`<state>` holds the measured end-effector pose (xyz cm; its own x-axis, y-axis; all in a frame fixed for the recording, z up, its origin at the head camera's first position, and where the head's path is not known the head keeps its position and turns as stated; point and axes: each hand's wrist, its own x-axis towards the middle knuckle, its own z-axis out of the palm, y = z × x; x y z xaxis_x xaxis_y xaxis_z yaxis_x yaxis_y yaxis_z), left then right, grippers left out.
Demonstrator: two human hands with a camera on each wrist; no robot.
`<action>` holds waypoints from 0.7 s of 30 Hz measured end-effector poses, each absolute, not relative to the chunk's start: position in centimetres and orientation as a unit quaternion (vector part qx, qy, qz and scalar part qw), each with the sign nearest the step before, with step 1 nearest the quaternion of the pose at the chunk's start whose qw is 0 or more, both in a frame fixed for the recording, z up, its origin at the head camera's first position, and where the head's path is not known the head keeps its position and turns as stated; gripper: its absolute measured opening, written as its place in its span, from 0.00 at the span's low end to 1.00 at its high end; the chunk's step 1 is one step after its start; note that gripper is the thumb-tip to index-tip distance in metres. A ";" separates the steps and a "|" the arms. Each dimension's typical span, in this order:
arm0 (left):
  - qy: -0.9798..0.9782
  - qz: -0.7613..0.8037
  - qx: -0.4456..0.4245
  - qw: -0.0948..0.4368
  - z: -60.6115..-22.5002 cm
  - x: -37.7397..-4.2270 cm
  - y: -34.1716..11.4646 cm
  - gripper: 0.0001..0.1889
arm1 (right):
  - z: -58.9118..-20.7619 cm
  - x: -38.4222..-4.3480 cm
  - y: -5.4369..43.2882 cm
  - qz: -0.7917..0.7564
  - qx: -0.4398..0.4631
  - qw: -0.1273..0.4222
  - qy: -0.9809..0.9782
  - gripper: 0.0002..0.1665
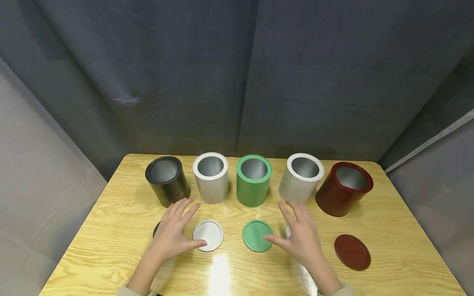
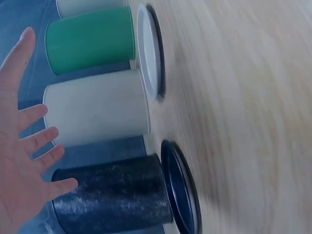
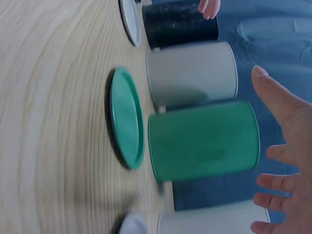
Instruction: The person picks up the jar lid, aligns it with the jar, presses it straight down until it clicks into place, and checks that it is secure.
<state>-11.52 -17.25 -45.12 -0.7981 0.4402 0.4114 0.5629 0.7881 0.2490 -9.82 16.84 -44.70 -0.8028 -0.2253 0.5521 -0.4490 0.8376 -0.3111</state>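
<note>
We tag a curtained-off booth, lab or studio unclear: dark grey-blue fabric curtain (image 1: 189, 82) behind the rectangular yellow wood-grain table (image 1: 111, 246), paler grey fabric sheets (image 1: 40, 185) flanking it; black, white, green and dark-red open cylindrical metal cans (image 1: 253, 191) along its far side.

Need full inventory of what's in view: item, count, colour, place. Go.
Black can: 1, black, left end of row
Left white can: 1, white, second
Green can: 1, green, middle
Right white can: 1, white, fourth
Red can: 1, dark red, right end
Lids: 5, on table before the cans: black lid, left white lid, green lid, right white lid, red lid
Table: 1, light wood, under everything
Cloth: panel count unclear, grey, behind and beside table
Left hand: 1, bare, above table's left half
Right hand: 1, bare, above table's right half
Sleeves: 2, beige, bottom edge
</note>
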 end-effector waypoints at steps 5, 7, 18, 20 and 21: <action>-0.924 -0.211 -0.267 0.178 -45.2 -11.3 -18.5 0.48 | -44.6 -10.3 15.0 0.245 0.203 0.233 -0.919 0.52; -0.923 -0.217 -0.263 0.177 -45.3 -11.2 -19.1 0.48 | -44.7 -10.4 14.3 0.249 0.208 0.220 -0.920 0.52; -0.932 -0.234 -0.231 0.152 -45.4 -10.6 -21.8 0.49 | -44.9 -11.0 11.1 0.263 0.237 0.183 -0.917 0.50; -0.933 -0.232 -0.230 0.149 -45.5 -10.6 -22.1 0.49 | -44.8 -11.1 10.7 0.270 0.242 0.179 -0.915 0.50; -0.933 -0.232 -0.231 0.149 -45.6 -10.6 -22.3 0.49 | -44.9 -11.1 10.5 0.273 0.244 0.177 -0.913 0.49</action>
<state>-10.56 -22.30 -45.56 -0.8494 0.3615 0.3845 0.4994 0.7862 0.3641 -11.13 10.47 -44.85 -0.8181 -0.3494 0.4568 -0.5429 0.7312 -0.4130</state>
